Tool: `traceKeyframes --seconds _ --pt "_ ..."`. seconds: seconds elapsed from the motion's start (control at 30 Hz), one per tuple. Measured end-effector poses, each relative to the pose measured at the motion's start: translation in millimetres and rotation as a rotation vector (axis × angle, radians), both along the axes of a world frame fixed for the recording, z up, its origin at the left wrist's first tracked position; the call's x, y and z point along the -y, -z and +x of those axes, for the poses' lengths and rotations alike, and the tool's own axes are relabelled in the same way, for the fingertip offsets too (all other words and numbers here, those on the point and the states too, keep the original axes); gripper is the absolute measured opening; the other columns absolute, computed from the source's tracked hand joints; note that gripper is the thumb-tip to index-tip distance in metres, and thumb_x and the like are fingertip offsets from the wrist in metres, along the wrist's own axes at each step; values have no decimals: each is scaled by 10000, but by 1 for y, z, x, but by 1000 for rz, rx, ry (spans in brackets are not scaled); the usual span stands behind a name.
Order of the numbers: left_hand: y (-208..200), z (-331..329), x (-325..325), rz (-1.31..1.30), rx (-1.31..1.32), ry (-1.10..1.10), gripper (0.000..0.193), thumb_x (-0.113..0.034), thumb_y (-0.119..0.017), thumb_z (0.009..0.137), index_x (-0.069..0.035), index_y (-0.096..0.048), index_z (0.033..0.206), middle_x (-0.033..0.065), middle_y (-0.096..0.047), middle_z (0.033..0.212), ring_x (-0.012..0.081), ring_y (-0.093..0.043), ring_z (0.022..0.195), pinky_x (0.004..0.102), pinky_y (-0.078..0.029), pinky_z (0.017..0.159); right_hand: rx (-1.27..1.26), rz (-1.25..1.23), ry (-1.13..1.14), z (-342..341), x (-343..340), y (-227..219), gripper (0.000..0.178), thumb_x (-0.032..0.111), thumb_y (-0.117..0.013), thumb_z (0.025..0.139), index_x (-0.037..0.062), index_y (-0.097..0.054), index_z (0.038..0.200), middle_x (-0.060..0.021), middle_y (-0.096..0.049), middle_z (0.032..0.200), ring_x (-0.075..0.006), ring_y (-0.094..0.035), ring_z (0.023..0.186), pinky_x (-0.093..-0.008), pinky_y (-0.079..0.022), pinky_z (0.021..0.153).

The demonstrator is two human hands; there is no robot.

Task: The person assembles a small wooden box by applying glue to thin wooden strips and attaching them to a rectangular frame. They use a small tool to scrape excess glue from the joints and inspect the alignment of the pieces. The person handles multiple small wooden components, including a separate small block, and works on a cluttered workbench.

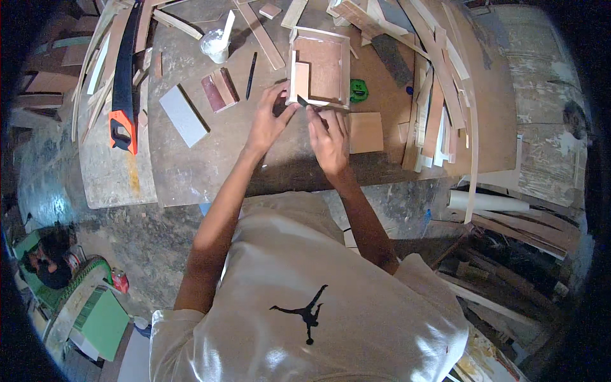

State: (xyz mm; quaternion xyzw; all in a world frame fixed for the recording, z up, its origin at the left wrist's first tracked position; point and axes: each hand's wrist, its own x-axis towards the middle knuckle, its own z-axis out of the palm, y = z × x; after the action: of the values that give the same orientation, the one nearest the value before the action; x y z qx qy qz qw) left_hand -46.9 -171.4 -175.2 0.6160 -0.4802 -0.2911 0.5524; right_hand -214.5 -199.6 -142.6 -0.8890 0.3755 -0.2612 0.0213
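Head view: your left hand (pixel 270 121) is at the lower-left corner of the shallow wooden box (pixel 347 69), upper centre of the frame, thumb and fingers around that corner; can't tell if they really clamp it. Your right hand (pixel 328 137) is closed on a dark pointed tool (pixel 302 100), its tip at the same corner; blade or marker, too small to tell.

Main risk, I'd judge: the tip skids off the narrow rim toward your left thumb, since both sit close together. If your left-hand hold is loose, the box could swivel under a push and throw the tip off line. The light-brown wood piece (pixel 302 79) inside the box's left side might shift if bumped; can't tell if it's fixed.

Upper left, the clear cup (pixel 215 52) with its upright stick could tip if your left forearm swings wide. Just right of the box, the green tape measure (pixel 359 90) could block a turn.
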Motion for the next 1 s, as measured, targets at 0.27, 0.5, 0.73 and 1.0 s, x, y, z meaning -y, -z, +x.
traceKeyframes --seconds 0.27,0.5,0.73,1.0 --pt "-2 1 -2 10 -68 17 509 -95 -722 860 -60 -543 1335 144 -570 1214 261 -577 1141 372 -443 1006 -64 -115 -29 3 -2 -23 249 95 -713 817 75 -704 1066 -80 -553 909 -269 -580 889 -398 -489 850" --pt "1 2 -1 -40 72 -28 529 -108 -749 839 -51 -540 1322 156 -578 1214 277 -585 1105 372 -467 966 258 249 99 -6 3 -20 389 -31 -647 838 104 -656 1203 -141 -601 1057 -309 -617 992 -393 -510 852" --pt "0 3 -1 13 25 0 552 -122 -754 838 -52 -533 1339 148 -591 1187 269 -593 1114 373 -455 984 123 207 -219 -18 25 -15 494 -94 -623 827 129 -641 1268 -148 -597 1169 -314 -601 1076 -383 -493 928" --pt "9 5 -1 -42 38 -2 556 -98 -741 846 -75 -534 1362 136 -578 1206 241 -589 1084 365 -465 965 93 290 -283 -16 24 -7 582 -87 -601 797 112 -570 1343 -143 -568 1245 -329 -570 1151 -401 -458 994"
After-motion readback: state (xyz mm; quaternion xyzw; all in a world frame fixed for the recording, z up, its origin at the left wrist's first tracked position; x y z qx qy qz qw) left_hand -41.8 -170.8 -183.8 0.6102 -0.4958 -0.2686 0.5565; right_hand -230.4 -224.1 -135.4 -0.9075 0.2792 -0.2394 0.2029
